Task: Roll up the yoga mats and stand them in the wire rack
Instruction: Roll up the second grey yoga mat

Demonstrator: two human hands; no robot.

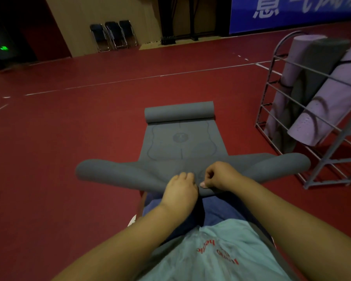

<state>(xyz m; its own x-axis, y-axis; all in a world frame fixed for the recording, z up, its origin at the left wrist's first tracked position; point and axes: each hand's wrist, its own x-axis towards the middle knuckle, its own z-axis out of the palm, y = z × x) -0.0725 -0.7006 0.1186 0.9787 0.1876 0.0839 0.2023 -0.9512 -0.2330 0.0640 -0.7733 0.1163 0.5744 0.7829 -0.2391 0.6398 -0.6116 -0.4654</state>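
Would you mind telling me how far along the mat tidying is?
Done: three rolled mats, two lilac and one grey, stand in the grey wire rack. In hand: the left hand and right hand grip the near edge of the dark grey yoga mat, its far end curled. Left: rolling and racking it.

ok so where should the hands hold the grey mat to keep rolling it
Grip the rolled near edge of the grey mat, coming from the near side over the top. Both the left hand and the right hand are bunched at the middle, and the roll's ends flare loose; spreading the hands wider would probably keep it even.
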